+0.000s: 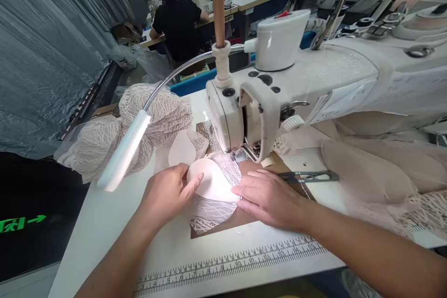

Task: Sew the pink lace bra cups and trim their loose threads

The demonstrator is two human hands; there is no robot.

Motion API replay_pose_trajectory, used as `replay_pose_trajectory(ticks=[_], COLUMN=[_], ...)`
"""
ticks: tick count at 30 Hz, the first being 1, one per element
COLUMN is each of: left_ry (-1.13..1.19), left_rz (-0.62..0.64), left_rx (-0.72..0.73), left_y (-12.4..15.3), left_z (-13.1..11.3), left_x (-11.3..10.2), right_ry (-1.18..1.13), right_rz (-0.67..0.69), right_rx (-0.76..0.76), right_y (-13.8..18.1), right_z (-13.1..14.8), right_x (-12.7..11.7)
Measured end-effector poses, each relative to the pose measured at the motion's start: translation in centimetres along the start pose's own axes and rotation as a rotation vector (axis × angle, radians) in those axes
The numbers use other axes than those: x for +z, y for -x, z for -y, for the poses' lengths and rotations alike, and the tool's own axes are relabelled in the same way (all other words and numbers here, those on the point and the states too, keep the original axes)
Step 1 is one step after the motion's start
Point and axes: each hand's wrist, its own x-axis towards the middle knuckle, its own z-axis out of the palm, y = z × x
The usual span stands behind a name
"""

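Observation:
A smooth white teardrop-shaped bra cup pad (pixel 213 180) lies over a piece of patterned lace (pixel 213 214) in front of the sewing machine's needle area. With thumb on top and fingers at its rounded edge, my left hand (pixel 167 193) grips the pad. My right hand (pixel 267 198) is closed at the pointed end, its fingertips pressing pad and lace together. Just above both hands is the presser foot (pixel 239 154), partly hidden by the machine head (pixel 230 111). A second white pad (pixel 182 148) with lace sits behind my left hand.
Dark thread snips (pixel 309 177) lie right of my right hand. Bundled lace pieces (pixel 153 116) are heaped back left, beige cup pieces (pixel 370 167) at right. A lamp (pixel 124 151) arches over the left side. A printed ruler (pixel 230 263) runs along the front. Someone in black (pixel 178 28) sits beyond.

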Motion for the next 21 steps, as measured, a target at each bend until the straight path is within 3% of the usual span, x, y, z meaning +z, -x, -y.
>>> replay_pose_trajectory(ticks=[3,6,9,13,17,21], left_ry=[0.409,0.817,1.023,1.082,1.037,0.945], left_rz=[0.172,0.185,0.235,0.352,0.318,0.291], left_rx=[-0.046,-0.071,-0.071,-0.003,0.117,0.113], left_y=[-0.1,-0.6,-1.2,-1.7,-1.5,-1.3], left_z=[0.7,0.9,0.5,0.0,-0.2,-0.2], left_x=[1.4,3.1,3.9,3.6,3.3,3.4], right_ry=[0.0,0.006,0.011,0.008,0.055,0.107], right_rz=[0.045,0.066,0.074,0.0,-0.075,-0.037], right_rx=[0.007,-0.009,-0.023,-0.022,0.037,0.076], right_y=[0.0,0.1,0.1,0.1,0.0,0.0], right_z=[0.1,0.3,0.2,-0.3,-1.0,-1.1], right_x=[-0.1,-0.2,-0.3,-0.1,0.2,0.4])
